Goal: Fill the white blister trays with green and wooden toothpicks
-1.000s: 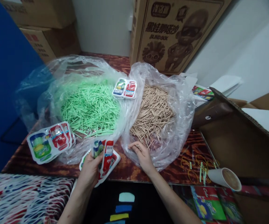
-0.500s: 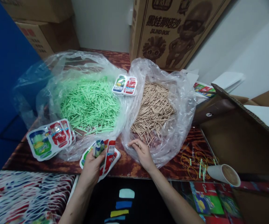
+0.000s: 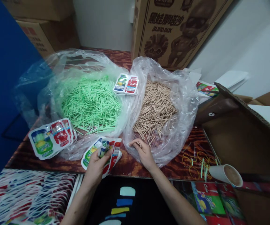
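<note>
My left hand is closed around a small printed packet marked in red, green and blue, above more printed packs lying at the table's front edge. Between the curled fingers of my right hand is a small bundle of brown sticks, their ends showing. That hand is at the near rim of a clear plastic bag holding a heap of brown sticks. To its left, another clear bag holds a pile of light green sticks.
Stacked printed packs lie at the left, and a small double pack sits between the bags. Yellow rubber bands and a tipped paper cup are at the right, beside an open carton. A large cardboard box stands behind.
My left hand has shifted slightly right with the packet, which is turned a little. My right hand stays nearly in place with the brown sticks.
</note>
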Tool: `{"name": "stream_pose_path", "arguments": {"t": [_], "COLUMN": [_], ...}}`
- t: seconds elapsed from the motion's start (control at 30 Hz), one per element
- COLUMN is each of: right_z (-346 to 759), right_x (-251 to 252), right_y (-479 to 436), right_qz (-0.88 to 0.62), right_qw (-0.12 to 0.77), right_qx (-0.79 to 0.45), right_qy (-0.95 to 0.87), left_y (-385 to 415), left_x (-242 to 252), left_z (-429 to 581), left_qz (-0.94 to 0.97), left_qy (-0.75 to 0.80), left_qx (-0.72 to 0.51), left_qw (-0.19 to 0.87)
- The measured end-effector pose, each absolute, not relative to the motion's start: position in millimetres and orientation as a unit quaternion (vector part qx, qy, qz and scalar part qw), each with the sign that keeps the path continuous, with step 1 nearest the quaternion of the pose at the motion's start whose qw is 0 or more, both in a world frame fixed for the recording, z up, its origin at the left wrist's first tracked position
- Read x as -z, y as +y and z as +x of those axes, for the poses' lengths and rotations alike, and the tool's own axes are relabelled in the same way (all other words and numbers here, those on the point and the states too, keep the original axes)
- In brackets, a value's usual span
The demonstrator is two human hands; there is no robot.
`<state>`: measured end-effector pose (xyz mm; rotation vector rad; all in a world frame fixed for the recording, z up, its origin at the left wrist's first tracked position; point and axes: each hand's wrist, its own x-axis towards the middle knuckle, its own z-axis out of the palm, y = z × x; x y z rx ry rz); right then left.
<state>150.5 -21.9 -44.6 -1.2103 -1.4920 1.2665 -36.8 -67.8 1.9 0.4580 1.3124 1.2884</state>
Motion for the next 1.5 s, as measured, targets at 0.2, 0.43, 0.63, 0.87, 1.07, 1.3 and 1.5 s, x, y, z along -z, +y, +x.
{"name": "stream_pose_path", "arguments": {"t": [0.2,0.43,0.63,0.87,1.07,1.3,1.5], "right_z": [150.8,149.4,148.9,154.6,155.4,155.8,173.6], "right_x": [45.0,42.3,34.4,31.8,29.3,31.8,34.0], "right_y": [-21.7,-20.9,-21.3,-22.7,-26.8,-26.4,-17.9], "right_qz": [-0.479,-0.485,-0.489,-0.491,-0.483,-0.479,-0.518], "right_qw": [0.407,0.411,0.401,0.401,0.399,0.408,0.434], "right_qx": [-0.493,-0.474,-0.463,-0.459,-0.444,-0.455,-0.454], "right_qy": [-0.601,-0.609,-0.621,-0.622,-0.641,-0.63,-0.581], "left_y": [-70.4,-72.0,-75.4,-81.8,-84.6,-84.3,-80.1], "left_x": [-1.9,-4.3,1.7,0.7,-1.7,-10.1,-9.0], "left_z": [-33.6,-31.9,-34.6,-39.9,-40.4,-34.4,-28.4], "left_qz": [0.234,0.37,0.395,0.398,0.424,0.408,0.396], "left_qy": [0.558,0.564,0.562,0.555,0.558,0.567,0.573], "left_qx": [-0.525,-0.479,-0.465,-0.465,-0.462,-0.463,-0.464], "left_qw": [0.599,0.561,0.559,0.563,0.544,0.546,0.547]}}
